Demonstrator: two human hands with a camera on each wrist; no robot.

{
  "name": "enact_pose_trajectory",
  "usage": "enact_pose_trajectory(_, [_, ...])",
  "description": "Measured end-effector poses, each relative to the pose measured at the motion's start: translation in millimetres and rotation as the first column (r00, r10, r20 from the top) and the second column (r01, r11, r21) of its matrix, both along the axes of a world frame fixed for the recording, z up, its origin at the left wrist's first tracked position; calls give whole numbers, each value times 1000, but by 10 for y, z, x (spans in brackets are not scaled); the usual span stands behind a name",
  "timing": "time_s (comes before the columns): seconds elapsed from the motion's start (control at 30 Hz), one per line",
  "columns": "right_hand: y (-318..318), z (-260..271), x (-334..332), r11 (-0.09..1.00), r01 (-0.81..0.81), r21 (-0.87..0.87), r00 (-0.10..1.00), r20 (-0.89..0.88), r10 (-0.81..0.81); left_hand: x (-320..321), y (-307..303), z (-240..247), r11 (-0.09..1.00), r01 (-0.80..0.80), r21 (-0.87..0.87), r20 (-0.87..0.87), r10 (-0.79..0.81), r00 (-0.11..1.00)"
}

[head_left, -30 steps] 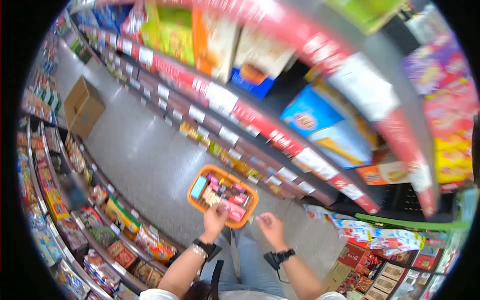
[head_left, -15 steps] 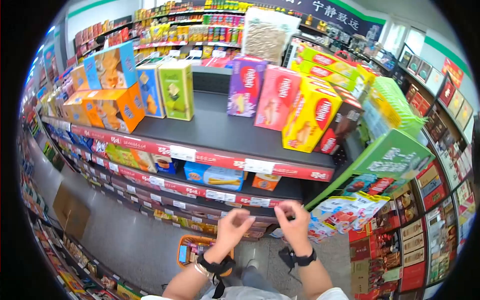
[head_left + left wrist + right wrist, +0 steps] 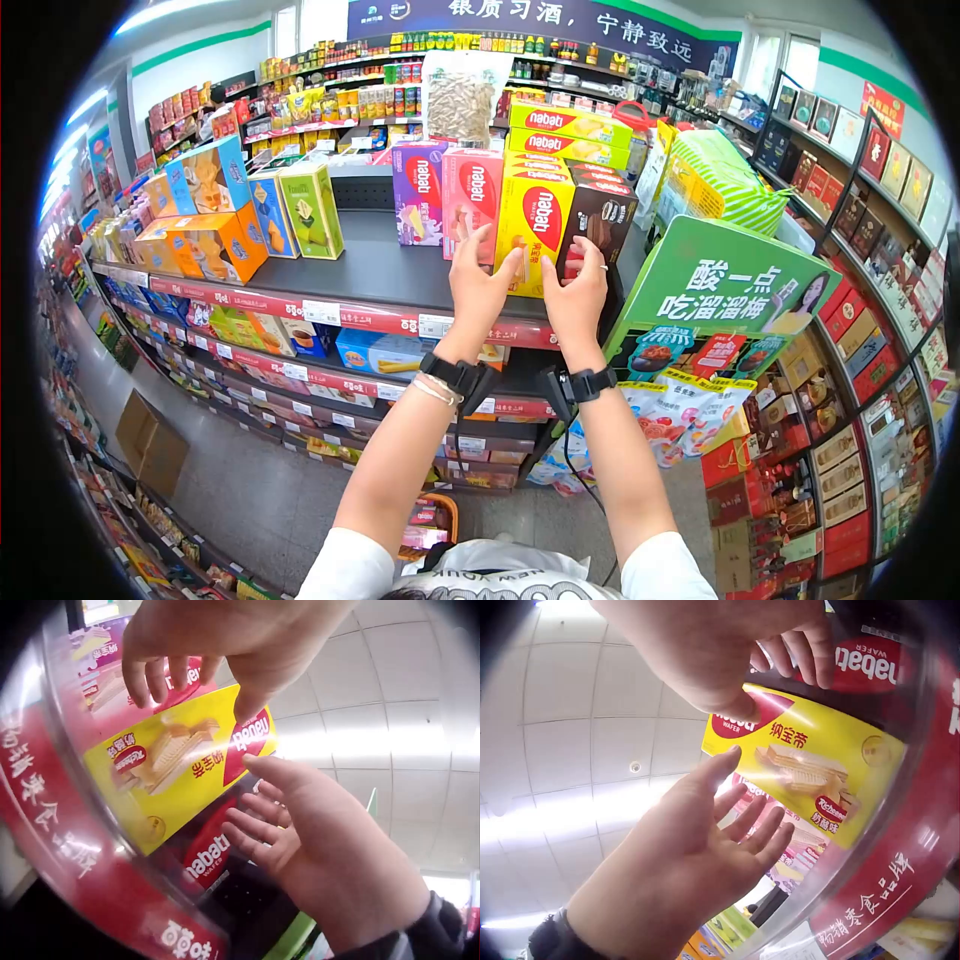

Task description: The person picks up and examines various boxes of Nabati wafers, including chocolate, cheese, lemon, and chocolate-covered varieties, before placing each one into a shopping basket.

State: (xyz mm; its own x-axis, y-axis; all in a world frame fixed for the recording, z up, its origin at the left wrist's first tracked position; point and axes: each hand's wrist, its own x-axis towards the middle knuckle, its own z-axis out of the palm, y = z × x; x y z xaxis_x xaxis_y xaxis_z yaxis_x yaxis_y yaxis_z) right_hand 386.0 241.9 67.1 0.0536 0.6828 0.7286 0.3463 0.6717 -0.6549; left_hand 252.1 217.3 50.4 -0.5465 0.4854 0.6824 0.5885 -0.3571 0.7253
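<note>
A yellow box of wafers stands upright near the right end of the top shelf. My left hand is spread at its left front edge, overlapping the pink wafer box in the head view. On the other side, my right hand has its fingers in front of the brown wafer box. Both thumbs point towards the yellow box's face, as the left wrist view also shows with the yellow box between the hands. Neither hand grips anything. A purple wafer box stands left of the pink one.
Orange cookie boxes and a green box stand farther left on the shelf. A green sign borders its right end. Below, an orange basket sits on the floor, partly hidden by my body.
The view has risen from the basket and lower shelves to the top shelf. Both hands have moved forward and up, from over the basket to either side of the yellow wafer box.
</note>
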Motion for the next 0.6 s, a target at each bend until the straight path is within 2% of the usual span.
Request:
enact_pose_trajectory(0.1, [70, -94, -78, 999, -8, -31, 999, -33, 7, 5, 83, -33, 997, 45, -60, 95, -39, 995])
enact_pose_trajectory(0.3, [151, -199, -168, 1000, -23, -3, 999, -37, 23, -17, 151, -105, 985, 171, -34, 195, -161, 967])
enact_pose_trajectory(0.47, [78, -149, -164, 1000, -12, -12, 998, -67, 11, -32, 94, -71, 984, 172, -37, 149, -164, 975])
enact_pose_trajectory(0.57, [102, -185, -155, 999, -48, -4, 992, -117, 47, -46, 19, -46, 979, 199, -38, 173, -189, 967])
enact_pose_trajectory(0.6, [78, -166, -151, 992, -121, -36, 980, -164, 114, -46, -19, -40, 977, 209, -39, 188, -198, 962])
